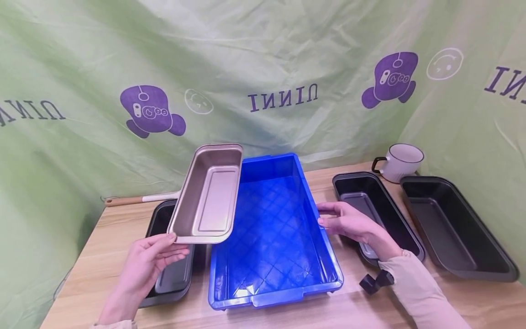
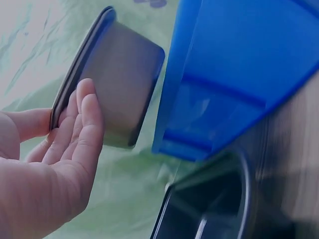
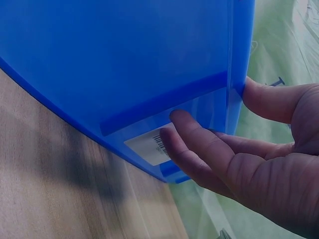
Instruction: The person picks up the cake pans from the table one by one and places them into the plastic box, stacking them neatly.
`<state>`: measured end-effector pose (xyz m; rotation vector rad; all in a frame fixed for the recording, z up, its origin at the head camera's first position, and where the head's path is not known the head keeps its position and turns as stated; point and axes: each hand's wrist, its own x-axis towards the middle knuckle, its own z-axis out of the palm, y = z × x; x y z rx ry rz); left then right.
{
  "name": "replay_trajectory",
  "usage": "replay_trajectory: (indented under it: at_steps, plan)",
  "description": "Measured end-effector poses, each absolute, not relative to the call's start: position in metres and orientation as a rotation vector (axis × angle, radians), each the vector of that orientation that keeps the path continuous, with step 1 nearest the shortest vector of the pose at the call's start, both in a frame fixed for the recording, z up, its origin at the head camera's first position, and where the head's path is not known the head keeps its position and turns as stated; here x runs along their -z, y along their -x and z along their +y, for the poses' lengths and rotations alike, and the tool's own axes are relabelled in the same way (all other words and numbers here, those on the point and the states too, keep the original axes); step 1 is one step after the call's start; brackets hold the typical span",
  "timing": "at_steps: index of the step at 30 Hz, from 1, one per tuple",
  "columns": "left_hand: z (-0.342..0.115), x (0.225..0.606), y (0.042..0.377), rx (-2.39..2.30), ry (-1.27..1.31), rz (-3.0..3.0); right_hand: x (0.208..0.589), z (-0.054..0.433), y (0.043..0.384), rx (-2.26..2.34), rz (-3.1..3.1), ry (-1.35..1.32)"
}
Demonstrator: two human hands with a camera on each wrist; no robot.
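Observation:
My left hand (image 1: 149,260) grips a gold loaf pan (image 1: 219,196) by its near left corner, thumb on the rim and fingers beneath. The pan is tilted and raised over the left edge of a blue plastic bin (image 1: 267,299), its hollow side facing the head camera. Beside the bin's right wall is my right hand (image 1: 349,221), holding the rim with the thumb over it and the fingers along the outside. In the right wrist view a white barcode label (image 3: 149,145) shows on that wall. Under the left hand sits a dark loaf pan (image 1: 172,278), partly hidden.
Two more dark loaf pans, a narrower pan (image 1: 371,201) and a wider pan (image 1: 456,228), lie to the right. Behind them stands a white mug (image 1: 402,160) with a dark handle. A wooden-handled utensil (image 1: 123,201) lies at the back left, before a green curtain (image 1: 263,55).

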<state>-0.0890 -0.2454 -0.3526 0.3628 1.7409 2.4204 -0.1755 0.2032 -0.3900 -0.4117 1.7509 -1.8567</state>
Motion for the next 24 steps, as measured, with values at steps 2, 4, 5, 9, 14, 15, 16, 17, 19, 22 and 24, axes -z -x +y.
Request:
replay_trajectory:
  at_steps: [2, 4, 5, 9, 14, 15, 16, 17, 19, 22, 24]
  plan:
    - [-0.238, 0.352, 0.093, -2.4, -0.36, 1.745, 0.39, 0.203, 0.175, 1.858, 1.747, 0.413]
    - [-0.232, 0.351, 0.097, -2.372, -0.342, 1.757, 0.389, 0.203, 0.174, 1.857, 1.745, 0.413]
    - [-0.228, 0.35, 0.099, -2.362, -0.329, 1.763, 0.389, 0.204, 0.175, 1.855, 1.748, 0.412]
    - [-0.213, 0.344, 0.104, -2.314, -0.213, 1.818, 0.388, 0.204, 0.176, 1.849, 1.753, 0.407]
    - [-0.191, 0.337, 0.113, -2.221, -0.04, 1.882, 0.389, 0.204, 0.175, 1.851, 1.755, 0.409]
    - [-0.186, 0.337, 0.114, -2.199, -0.021, 1.888, 0.389, 0.204, 0.175, 1.853, 1.753, 0.411]
    - [-0.182, 0.336, 0.116, -2.184, -0.004, 1.885, 0.39, 0.204, 0.175, 1.855, 1.75, 0.413]
    - [-0.177, 0.335, 0.117, -2.17, 0.01, 1.883, 0.39, 0.204, 0.175, 1.856, 1.749, 0.414]
    - [-0.17, 0.334, 0.12, -2.151, 0.03, 1.868, 0.39, 0.204, 0.175, 1.856, 1.752, 0.417]
    - [-0.16, 0.333, 0.123, -2.134, 0.069, 1.857, 0.389, 0.202, 0.175, 1.853, 1.759, 0.426]
    - [-0.156, 0.332, 0.124, -2.122, 0.083, 1.863, 0.389, 0.202, 0.175, 1.854, 1.761, 0.425]
